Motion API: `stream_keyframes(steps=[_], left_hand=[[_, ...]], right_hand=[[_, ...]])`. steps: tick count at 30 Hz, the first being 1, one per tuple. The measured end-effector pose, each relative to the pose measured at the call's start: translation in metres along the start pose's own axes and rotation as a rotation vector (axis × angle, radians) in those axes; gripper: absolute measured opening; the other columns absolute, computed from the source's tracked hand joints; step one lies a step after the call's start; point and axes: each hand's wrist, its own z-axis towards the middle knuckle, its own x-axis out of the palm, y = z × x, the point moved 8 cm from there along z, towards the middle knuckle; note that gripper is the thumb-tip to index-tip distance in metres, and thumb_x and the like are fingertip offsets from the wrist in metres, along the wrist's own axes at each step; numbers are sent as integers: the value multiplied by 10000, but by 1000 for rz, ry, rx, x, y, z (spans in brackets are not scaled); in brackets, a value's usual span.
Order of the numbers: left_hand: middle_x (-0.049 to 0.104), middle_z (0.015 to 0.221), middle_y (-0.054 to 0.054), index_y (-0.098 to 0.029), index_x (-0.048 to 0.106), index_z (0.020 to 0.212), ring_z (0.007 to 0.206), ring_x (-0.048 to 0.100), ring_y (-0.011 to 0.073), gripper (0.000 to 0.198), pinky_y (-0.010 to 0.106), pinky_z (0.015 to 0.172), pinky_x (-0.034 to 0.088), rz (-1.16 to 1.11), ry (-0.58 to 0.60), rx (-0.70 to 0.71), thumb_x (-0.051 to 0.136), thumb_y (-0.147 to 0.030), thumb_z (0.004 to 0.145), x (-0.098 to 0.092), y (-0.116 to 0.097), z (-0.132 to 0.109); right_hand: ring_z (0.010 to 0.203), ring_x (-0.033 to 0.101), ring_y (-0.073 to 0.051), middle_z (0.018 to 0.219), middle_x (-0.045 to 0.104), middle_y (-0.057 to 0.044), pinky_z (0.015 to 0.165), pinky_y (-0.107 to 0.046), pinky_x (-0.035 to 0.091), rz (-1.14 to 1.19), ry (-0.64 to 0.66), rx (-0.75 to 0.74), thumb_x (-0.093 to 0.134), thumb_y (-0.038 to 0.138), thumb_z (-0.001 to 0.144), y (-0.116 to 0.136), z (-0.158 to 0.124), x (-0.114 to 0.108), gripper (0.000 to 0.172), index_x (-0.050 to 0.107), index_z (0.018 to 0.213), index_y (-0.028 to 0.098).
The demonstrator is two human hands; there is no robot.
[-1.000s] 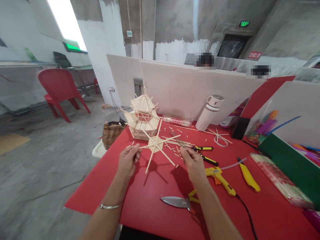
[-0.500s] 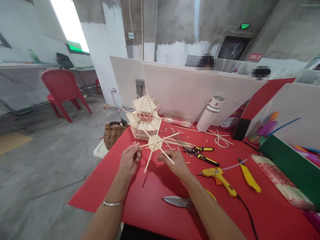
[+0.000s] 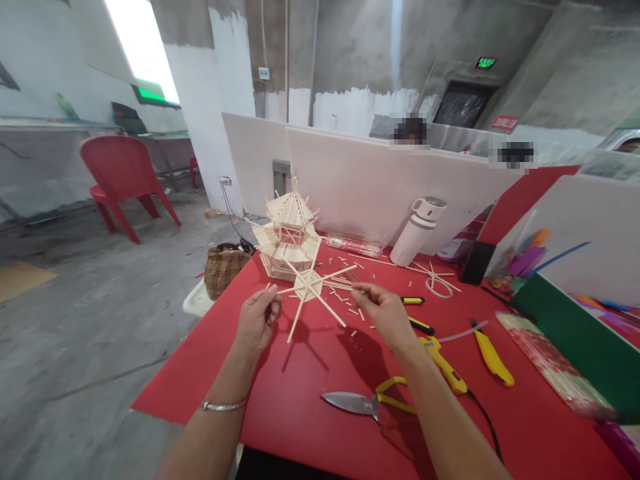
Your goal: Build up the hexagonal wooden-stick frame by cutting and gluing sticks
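My left hand (image 3: pixel 257 320) pinches the end of one arm of a star-shaped frame of thin wooden sticks (image 3: pixel 327 309), held above the table. At its centre, the crossing sticks overlap a small woven-looking stick panel (image 3: pixel 307 285). My right hand (image 3: pixel 383 313) is apart from the frame's lower right arm, near the tip of its upper right arm. Its thumb and fingertips are pressed together, and whatever they hold is too small to make out. Behind the frame stands a tiered pagoda model (image 3: pixel 290 233) built of similar sticks.
Scissors with yellow handles (image 3: pixel 350 402) lie in front. Yellow-and-black pliers (image 3: pixel 421 325) and a yellow glue gun (image 3: pixel 450 370) are partly behind my right arm. A yellow knife (image 3: pixel 493 353), white bottle (image 3: pixel 417 233) and bagged sticks (image 3: pixel 555 363) lie or stand around; stick scraps (image 3: pixel 345 293) are scattered.
My right hand has moved right and slightly up, away from the frame's lower right arm, now covering part of the pliers. My left hand keeps its pinch on the frame.
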Motion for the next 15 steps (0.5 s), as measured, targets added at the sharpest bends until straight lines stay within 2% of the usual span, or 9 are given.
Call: stream_keyframes(steps=[2,3,4,6,8,10,12,14,15], left_hand=[[487,437,-45,-126,627,588,376,373,27,348,156,361,223,6,-8,-2,816,-416,627,0,0,0],[488,434,-44,-127,625,584,375,374,27,353,155,362,229,9,-11,-2,821,-418,620,0,0,0],[487,431,-45,-128,622,580,375,375,26,356,154,362,232,14,-15,-6,825,-419,613,-1,0,0],[486,430,-46,-129,619,580,376,373,25,360,150,360,227,21,-29,-20,832,-418,599,-2,0,0],[490,439,-47,-129,621,589,380,374,25,360,150,358,221,22,-40,-23,831,-420,598,-3,0,1],[494,451,-46,-128,625,597,384,374,25,354,152,361,222,15,-38,-10,823,-421,609,-4,-1,1],[495,456,-46,-129,631,601,387,373,27,341,157,366,227,6,-31,9,814,-416,627,-3,-2,1],[496,455,-45,-129,642,609,389,376,30,325,162,373,233,7,-22,25,803,-409,645,-3,-3,0],[495,453,-45,-129,645,612,390,377,32,319,165,375,235,10,-18,28,800,-406,651,-2,-3,0]], right_hand=[[663,615,-160,635,628,40,706,-299,477,89,28,-16,736,479,738,9,13,5,614,629,1270,191],[646,606,-152,623,618,49,695,-294,474,122,53,-29,747,479,730,13,17,10,658,603,1307,196],[637,596,-145,621,621,47,685,-288,469,143,65,-44,754,482,724,17,21,15,632,630,1276,199],[640,580,-137,641,647,22,665,-275,458,162,43,-66,764,488,711,22,24,20,461,737,1059,187],[625,557,-124,663,664,3,627,-260,440,175,-25,-69,761,502,708,21,25,15,366,758,868,173],[555,498,-102,651,652,3,537,-246,392,227,-178,-54,759,533,698,14,23,-6,389,739,820,164],[468,399,-80,583,595,28,438,-238,302,319,-430,-27,764,585,667,0,16,-37,433,694,775,172],[415,305,-67,487,484,67,389,-235,224,379,-655,12,753,642,644,-17,4,-60,473,595,650,196],[407,284,-65,459,436,80,383,-233,215,366,-676,28,729,668,655,-22,2,-63,499,542,603,208]])
